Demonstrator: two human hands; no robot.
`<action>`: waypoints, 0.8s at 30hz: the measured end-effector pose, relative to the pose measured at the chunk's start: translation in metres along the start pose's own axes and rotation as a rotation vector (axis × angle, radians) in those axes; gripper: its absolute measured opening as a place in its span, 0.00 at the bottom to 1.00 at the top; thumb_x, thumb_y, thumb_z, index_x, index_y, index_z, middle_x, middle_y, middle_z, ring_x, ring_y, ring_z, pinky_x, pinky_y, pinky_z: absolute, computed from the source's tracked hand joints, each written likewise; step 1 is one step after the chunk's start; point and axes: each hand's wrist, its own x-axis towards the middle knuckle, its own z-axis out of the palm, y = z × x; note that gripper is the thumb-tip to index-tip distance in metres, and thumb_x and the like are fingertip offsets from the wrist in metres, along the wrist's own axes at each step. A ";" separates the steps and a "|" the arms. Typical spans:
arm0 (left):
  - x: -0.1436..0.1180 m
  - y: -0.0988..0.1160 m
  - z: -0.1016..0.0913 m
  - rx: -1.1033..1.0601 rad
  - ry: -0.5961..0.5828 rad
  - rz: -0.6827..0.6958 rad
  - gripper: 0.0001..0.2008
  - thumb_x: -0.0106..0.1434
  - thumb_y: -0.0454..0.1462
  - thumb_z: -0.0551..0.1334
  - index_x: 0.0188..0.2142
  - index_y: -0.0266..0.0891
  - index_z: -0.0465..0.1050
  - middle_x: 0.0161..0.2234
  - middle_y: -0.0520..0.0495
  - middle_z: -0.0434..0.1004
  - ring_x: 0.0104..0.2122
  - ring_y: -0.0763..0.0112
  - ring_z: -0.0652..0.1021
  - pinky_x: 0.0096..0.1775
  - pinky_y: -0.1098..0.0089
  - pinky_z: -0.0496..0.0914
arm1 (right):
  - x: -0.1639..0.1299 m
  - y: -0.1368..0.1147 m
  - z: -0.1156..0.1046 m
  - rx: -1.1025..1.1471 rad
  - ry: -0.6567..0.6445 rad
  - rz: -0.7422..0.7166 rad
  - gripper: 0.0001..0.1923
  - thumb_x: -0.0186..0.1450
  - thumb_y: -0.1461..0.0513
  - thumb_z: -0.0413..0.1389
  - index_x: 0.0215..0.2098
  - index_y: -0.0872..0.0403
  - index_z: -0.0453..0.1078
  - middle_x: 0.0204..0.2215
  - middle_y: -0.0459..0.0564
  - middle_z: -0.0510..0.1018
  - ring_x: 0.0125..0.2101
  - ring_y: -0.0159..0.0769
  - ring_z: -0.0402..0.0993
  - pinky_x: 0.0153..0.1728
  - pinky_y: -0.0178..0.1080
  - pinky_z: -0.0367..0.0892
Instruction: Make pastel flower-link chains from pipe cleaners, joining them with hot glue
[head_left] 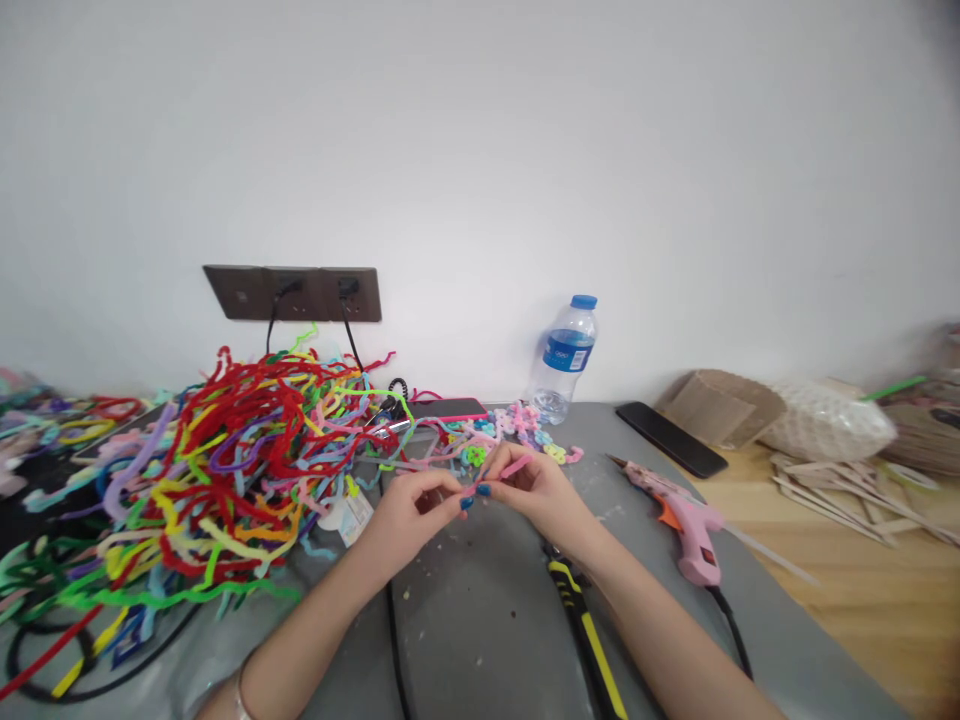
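Observation:
Over the middle of the grey table, my left hand (pixel 420 512) and my right hand (pixel 534 492) meet fingertip to fingertip. Both pinch a pink pipe cleaner (pixel 516 467), whose free end sticks out above the right fingers. Most of its length is hidden by the fingers. Just behind the hands lie small pipe-cleaner flowers (pixel 517 422) in pink, blue, yellow and green. Below my right wrist rests a yellow and black handled tool (pixel 581 625), its head partly covered by the arm.
A large heap of coloured pipe cleaners (pixel 247 460) fills the left. A water bottle (pixel 566 360) leans at the wall. On the right are a pink glue gun (pixel 690 525), a black phone (pixel 670 440), a cardboard roll (pixel 720 408) and wooden sticks (pixel 855 490). A black cable (pixel 394 640) crosses the table.

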 end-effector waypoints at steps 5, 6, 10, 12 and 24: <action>0.001 0.002 -0.001 -0.049 0.029 0.019 0.10 0.61 0.39 0.62 0.28 0.36 0.77 0.26 0.49 0.77 0.26 0.72 0.73 0.29 0.75 0.64 | 0.000 -0.003 -0.001 -0.050 0.014 -0.011 0.14 0.53 0.56 0.69 0.25 0.53 0.69 0.25 0.44 0.73 0.26 0.32 0.66 0.27 0.35 0.61; 0.001 0.002 -0.001 -0.057 0.037 0.013 0.10 0.60 0.40 0.63 0.28 0.36 0.77 0.26 0.49 0.77 0.26 0.72 0.73 0.28 0.75 0.64 | -0.001 -0.004 -0.001 -0.077 0.021 -0.012 0.14 0.54 0.57 0.69 0.25 0.53 0.69 0.25 0.44 0.72 0.26 0.31 0.66 0.27 0.35 0.60; 0.001 0.003 0.000 -0.024 0.053 0.005 0.10 0.60 0.40 0.63 0.27 0.36 0.77 0.24 0.49 0.76 0.24 0.73 0.71 0.26 0.75 0.62 | -0.002 -0.008 -0.001 -0.150 0.030 -0.005 0.11 0.55 0.59 0.67 0.27 0.54 0.69 0.25 0.43 0.71 0.25 0.30 0.64 0.27 0.34 0.59; 0.000 0.004 0.000 0.035 0.058 0.025 0.10 0.60 0.39 0.61 0.27 0.36 0.77 0.24 0.50 0.76 0.24 0.73 0.70 0.26 0.75 0.61 | -0.002 -0.008 -0.001 -0.149 0.022 -0.018 0.11 0.55 0.59 0.66 0.28 0.54 0.69 0.25 0.43 0.71 0.25 0.30 0.64 0.27 0.34 0.59; -0.003 0.006 0.001 0.251 0.120 0.109 0.03 0.60 0.33 0.59 0.33 0.39 0.72 0.26 0.54 0.71 0.25 0.74 0.70 0.28 0.75 0.61 | -0.003 0.003 0.005 -0.118 0.006 0.009 0.13 0.57 0.56 0.66 0.36 0.53 0.72 0.30 0.47 0.78 0.31 0.35 0.75 0.34 0.37 0.68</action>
